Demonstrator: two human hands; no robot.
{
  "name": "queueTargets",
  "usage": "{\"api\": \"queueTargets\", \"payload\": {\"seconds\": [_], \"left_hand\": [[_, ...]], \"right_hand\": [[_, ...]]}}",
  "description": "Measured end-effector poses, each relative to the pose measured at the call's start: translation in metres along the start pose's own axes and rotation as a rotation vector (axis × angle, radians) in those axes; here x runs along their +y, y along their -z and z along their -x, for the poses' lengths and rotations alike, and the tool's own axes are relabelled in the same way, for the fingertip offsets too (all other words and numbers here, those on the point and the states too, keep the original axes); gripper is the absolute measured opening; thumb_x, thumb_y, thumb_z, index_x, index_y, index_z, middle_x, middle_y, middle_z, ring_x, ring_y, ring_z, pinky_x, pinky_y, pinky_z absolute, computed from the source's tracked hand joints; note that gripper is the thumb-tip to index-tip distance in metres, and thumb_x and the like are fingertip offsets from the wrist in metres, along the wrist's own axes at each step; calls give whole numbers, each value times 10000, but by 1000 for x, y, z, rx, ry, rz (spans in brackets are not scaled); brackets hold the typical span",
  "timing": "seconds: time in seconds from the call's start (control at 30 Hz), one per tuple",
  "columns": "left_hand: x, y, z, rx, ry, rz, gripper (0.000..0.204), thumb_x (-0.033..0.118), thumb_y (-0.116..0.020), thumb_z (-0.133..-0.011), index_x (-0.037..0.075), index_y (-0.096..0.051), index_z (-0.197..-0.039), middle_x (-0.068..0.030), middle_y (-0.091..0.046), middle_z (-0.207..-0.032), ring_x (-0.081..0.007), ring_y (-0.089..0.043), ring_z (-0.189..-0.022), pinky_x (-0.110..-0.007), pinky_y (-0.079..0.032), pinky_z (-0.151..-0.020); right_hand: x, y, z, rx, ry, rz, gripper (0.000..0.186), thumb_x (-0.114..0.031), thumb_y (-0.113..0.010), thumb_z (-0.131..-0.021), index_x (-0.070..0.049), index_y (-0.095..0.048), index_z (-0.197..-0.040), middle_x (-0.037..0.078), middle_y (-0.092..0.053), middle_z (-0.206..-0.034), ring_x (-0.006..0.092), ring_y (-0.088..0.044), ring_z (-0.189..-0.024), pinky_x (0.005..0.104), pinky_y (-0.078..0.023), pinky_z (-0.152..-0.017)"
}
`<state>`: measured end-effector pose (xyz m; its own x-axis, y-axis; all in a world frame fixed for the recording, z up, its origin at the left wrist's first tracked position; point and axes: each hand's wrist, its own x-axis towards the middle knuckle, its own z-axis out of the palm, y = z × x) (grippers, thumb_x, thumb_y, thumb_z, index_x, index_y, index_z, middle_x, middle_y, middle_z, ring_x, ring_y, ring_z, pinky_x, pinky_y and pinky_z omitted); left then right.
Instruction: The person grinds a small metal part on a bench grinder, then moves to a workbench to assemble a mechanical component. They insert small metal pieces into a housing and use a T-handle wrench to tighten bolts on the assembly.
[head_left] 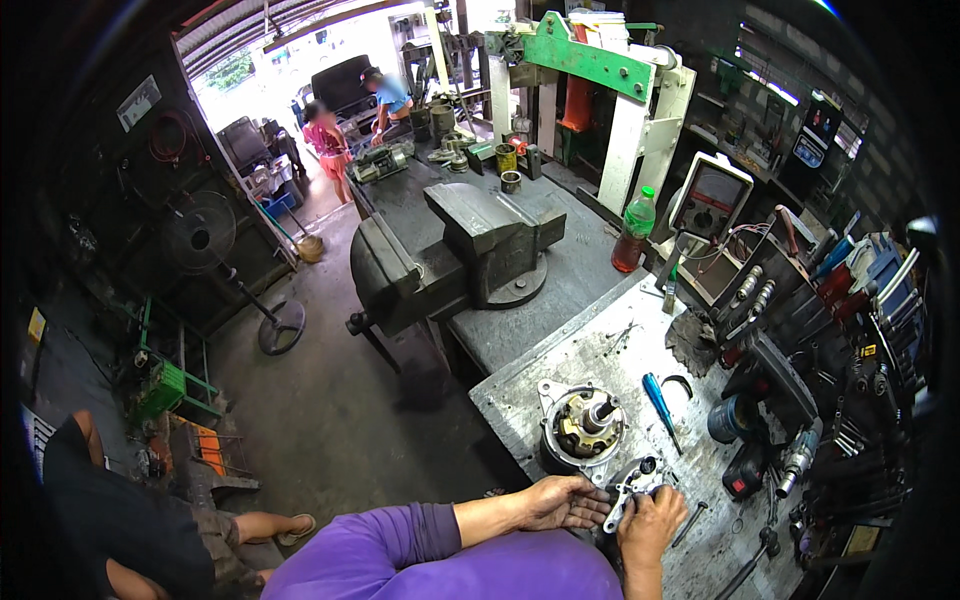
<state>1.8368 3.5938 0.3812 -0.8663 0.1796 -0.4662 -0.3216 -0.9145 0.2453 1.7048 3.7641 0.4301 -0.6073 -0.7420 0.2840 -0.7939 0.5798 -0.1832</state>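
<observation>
My right hand point(652, 520) is closed on a small silver metal bracket point(622, 512) that has a dark round opening at its far end. Palm up, my left hand point(563, 503) lies just left of that piece, its fingers stretched out and slightly curled, with fingertips close to the bracket; whether they touch it I cannot tell. Beyond both hands an opened alternator point(588, 425) sits on the metal-topped bench point(530, 385), with its shaft pointing up and mounting ears on the rim. A blue-handled screwdriver point(660, 408) lies to the right of the alternator.
A large bench vise point(490, 245) stands on the far bench. At right are a bottle of red liquid point(634, 230), a multimeter point(710, 195), a cordless power tool point(798, 460) and many hand tools. One person point(130, 510) is at lower left; two others are near the doorway.
</observation>
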Motion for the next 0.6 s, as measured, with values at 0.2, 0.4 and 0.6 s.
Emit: {"api": "queueTargets", "payload": {"seconds": [0.2,0.4,0.6], "left_hand": [[-1,2,1,18,1,-7,430,298,-492,-1092,-22,-604,-1356,-172,-704,-1283,-295,-690,-1191,-411,-555,-1035],[1,0,1,17,8,0,442,292,-491,-1088,-37,-602,-1362,-183,-696,-1296,-306,-684,-1198,-420,-548,-1056],[7,0,9,104,-8,-21,391,258,-517,-1062,-30,-630,-1300,-192,-692,-1270,-327,-685,-1174,-449,-539,-1035]], "right_hand": [[4,-6,4,64,4,-27,166,-163,-791,-802,-14,-723,-831,184,-581,-1019,391,-547,-1069,534,-407,-982],[3,-5,3,35,-5,-11,211,-202,-795,-807,-20,-705,-862,191,-575,-1024,406,-539,-1070,538,-411,-961],[-3,1,1,69,7,-6,191,-205,-808,-800,-62,-682,-776,146,-564,-967,372,-542,-1025,524,-402,-944]]}}
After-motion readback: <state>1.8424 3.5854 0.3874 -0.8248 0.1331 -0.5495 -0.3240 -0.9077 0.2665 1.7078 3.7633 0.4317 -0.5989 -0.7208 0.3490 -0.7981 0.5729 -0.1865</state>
